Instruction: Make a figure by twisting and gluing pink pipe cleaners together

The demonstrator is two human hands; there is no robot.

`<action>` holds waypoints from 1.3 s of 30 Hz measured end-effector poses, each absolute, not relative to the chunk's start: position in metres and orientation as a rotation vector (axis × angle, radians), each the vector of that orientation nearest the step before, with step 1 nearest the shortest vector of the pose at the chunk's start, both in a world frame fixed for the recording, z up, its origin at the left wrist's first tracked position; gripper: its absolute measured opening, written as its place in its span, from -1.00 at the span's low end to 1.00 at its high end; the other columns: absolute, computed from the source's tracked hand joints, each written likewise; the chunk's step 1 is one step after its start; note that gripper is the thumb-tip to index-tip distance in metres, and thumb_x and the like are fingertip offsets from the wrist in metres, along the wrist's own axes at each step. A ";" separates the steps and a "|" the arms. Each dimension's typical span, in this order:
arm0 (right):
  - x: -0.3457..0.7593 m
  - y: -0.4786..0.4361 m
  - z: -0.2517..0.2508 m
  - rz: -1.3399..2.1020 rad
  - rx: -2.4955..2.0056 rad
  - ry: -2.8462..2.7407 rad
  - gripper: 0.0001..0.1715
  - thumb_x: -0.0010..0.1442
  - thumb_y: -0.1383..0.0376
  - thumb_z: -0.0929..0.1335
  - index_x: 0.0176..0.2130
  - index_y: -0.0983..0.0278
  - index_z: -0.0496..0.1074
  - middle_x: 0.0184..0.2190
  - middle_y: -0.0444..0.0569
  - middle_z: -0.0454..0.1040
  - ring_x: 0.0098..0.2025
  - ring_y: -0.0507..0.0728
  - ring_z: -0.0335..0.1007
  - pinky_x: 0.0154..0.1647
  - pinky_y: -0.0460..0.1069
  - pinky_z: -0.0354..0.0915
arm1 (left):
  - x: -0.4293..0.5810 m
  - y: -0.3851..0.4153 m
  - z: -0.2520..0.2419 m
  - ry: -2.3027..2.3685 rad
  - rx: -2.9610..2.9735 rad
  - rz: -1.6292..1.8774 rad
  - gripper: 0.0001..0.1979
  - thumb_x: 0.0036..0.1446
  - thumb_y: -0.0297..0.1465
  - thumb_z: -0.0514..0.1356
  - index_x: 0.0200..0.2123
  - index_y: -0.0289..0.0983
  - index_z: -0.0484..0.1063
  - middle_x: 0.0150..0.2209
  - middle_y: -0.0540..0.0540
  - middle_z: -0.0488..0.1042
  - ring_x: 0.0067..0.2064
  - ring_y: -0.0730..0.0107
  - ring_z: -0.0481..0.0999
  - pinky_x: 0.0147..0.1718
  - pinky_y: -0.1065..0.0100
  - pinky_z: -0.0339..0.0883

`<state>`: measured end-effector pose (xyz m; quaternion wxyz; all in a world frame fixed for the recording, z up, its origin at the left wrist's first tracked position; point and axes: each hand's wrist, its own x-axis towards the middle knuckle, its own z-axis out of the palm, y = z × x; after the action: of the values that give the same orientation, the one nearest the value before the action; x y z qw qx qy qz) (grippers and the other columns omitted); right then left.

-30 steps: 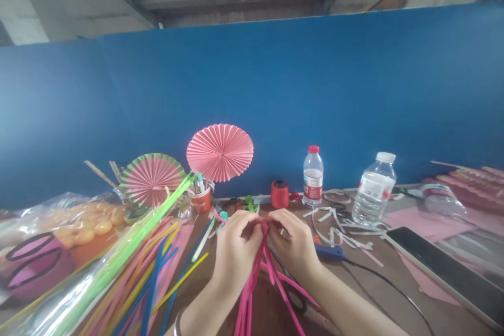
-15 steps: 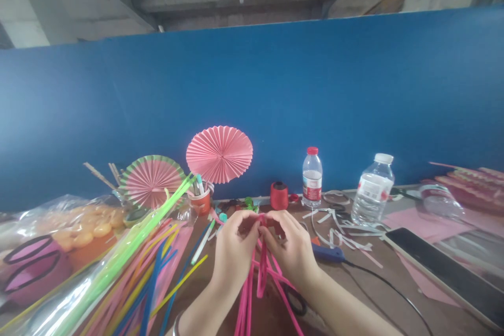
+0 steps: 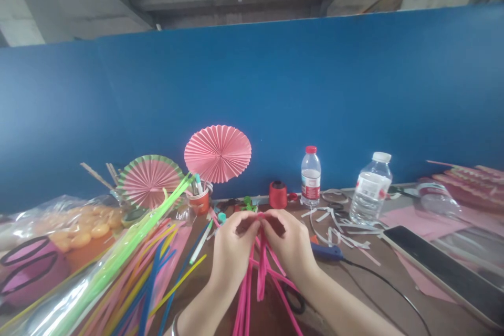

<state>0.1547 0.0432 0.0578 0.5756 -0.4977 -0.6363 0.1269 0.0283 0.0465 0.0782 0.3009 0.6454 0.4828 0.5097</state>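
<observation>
Several hot-pink pipe cleaners (image 3: 261, 273) hang down in a bundle from between my two hands, above the brown table. My left hand (image 3: 235, 244) pinches them near the top, thumb against fingers. Right beside it, my right hand (image 3: 289, 244) pinches the same pink strands, the two thumbs almost touching. A short loop dangles in the middle, and longer strands run towards me and to the lower right. Just where the strands cross between the fingertips is hidden. Under the strands lies a dark scissors-like handle (image 3: 295, 300), partly covered.
Coloured pipe cleaners in clear plastic (image 3: 114, 262) fill the left side. Behind stand a pink paper fan (image 3: 218, 154), a cup of pens (image 3: 199, 202), a red thread spool (image 3: 277, 195) and two bottles (image 3: 311, 178). A blue corded tool (image 3: 327, 253) and a phone (image 3: 441, 273) lie right.
Both hands stay together at nearly the same spot, the fingers drawn slightly closer around the pink strands. The hanging loop has shifted a little. The camera view has moved slightly.
</observation>
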 end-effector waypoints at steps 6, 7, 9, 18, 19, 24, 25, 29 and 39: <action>0.155 0.044 0.056 0.362 -1.048 -1.488 -0.82 0.09 0.45 0.27 -0.32 0.23 0.41 -0.39 -0.10 0.47 -0.36 0.09 0.39 -0.36 -0.09 0.25 | 0.029 0.047 0.076 1.248 1.686 1.358 -0.81 0.04 -0.33 0.17 -0.26 -0.23 0.48 -0.33 -0.07 0.54 -0.31 0.27 0.53 -0.30 0.33 0.37; 0.155 0.044 0.056 0.374 -1.043 -1.485 -0.81 0.09 0.46 0.27 -0.33 0.23 0.41 -0.40 -0.11 0.46 -0.37 0.09 0.38 -0.37 -0.09 0.25 | 0.029 0.047 0.075 1.244 1.682 1.363 -0.82 0.05 -0.34 0.16 -0.26 -0.23 0.48 -0.33 -0.07 0.55 -0.31 0.28 0.53 -0.29 0.33 0.37; 0.155 0.044 0.056 0.390 -1.030 -1.486 -0.81 0.08 0.47 0.26 -0.34 0.23 0.41 -0.42 -0.11 0.45 -0.38 0.08 0.37 -0.39 -0.09 0.24 | 0.029 0.048 0.074 1.223 1.686 1.367 -0.82 0.06 -0.36 0.14 -0.26 -0.22 0.49 -0.31 -0.07 0.54 -0.31 0.29 0.53 -0.29 0.34 0.38; 0.155 0.045 0.061 0.567 -1.070 -1.349 -0.87 0.11 0.40 0.26 -0.39 0.25 0.40 -0.45 -0.14 0.44 -0.41 0.08 0.37 -0.36 -0.08 0.26 | 0.027 0.051 0.078 1.162 1.880 1.376 -0.81 0.11 -0.38 0.11 -0.25 -0.20 0.50 -0.22 -0.09 0.49 -0.17 0.28 0.48 -0.19 0.32 0.34; 0.155 0.045 0.061 0.602 -1.065 -1.328 -0.88 0.11 0.38 0.27 -0.39 0.25 0.39 -0.46 -0.13 0.45 -0.41 0.08 0.37 -0.36 -0.07 0.27 | 0.026 0.052 0.077 1.153 1.868 1.372 -0.80 0.11 -0.38 0.10 -0.23 -0.21 0.49 -0.21 -0.09 0.49 -0.16 0.27 0.48 -0.18 0.32 0.34; 0.156 0.046 0.058 0.664 -1.030 -1.299 -0.91 0.10 0.35 0.28 -0.36 0.26 0.39 -0.47 -0.10 0.47 -0.42 0.11 0.40 -0.39 -0.05 0.31 | 0.025 0.053 0.070 1.130 1.769 1.295 -0.77 0.10 -0.36 0.12 -0.17 -0.24 0.46 -0.24 -0.13 0.54 -0.26 0.23 0.54 -0.28 0.29 0.42; 0.156 0.046 0.057 0.638 -1.036 -1.319 -0.90 0.10 0.35 0.28 -0.35 0.25 0.40 -0.47 -0.10 0.47 -0.43 0.11 0.40 -0.39 -0.06 0.30 | 0.025 0.053 0.070 1.129 1.759 1.292 -0.77 0.10 -0.36 0.11 -0.18 -0.24 0.46 -0.26 -0.13 0.54 -0.29 0.24 0.54 -0.31 0.30 0.43; 0.158 0.048 0.049 0.487 -1.055 -1.449 -0.85 0.07 0.42 0.26 -0.36 0.24 0.40 -0.46 -0.13 0.47 -0.45 0.07 0.38 -0.43 -0.11 0.28 | 0.027 0.051 0.071 1.138 1.770 1.285 -0.80 0.08 -0.38 0.12 -0.23 -0.25 0.47 -0.29 -0.11 0.55 -0.35 0.26 0.55 -0.36 0.33 0.42; 0.159 0.051 0.043 0.391 -1.047 -1.502 -0.79 0.03 0.47 0.22 -0.39 0.25 0.39 -0.46 -0.12 0.43 -0.43 0.08 0.33 -0.40 -0.09 0.23 | 0.028 0.050 0.070 1.154 1.836 1.313 -0.81 0.04 -0.47 0.11 -0.27 -0.25 0.48 -0.31 -0.09 0.54 -0.31 0.27 0.53 -0.34 0.34 0.41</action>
<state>0.1592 0.0512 0.0433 0.5929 -0.4501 -0.6462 0.1683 0.0277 0.0498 0.0702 0.2988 0.6912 0.4344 0.4942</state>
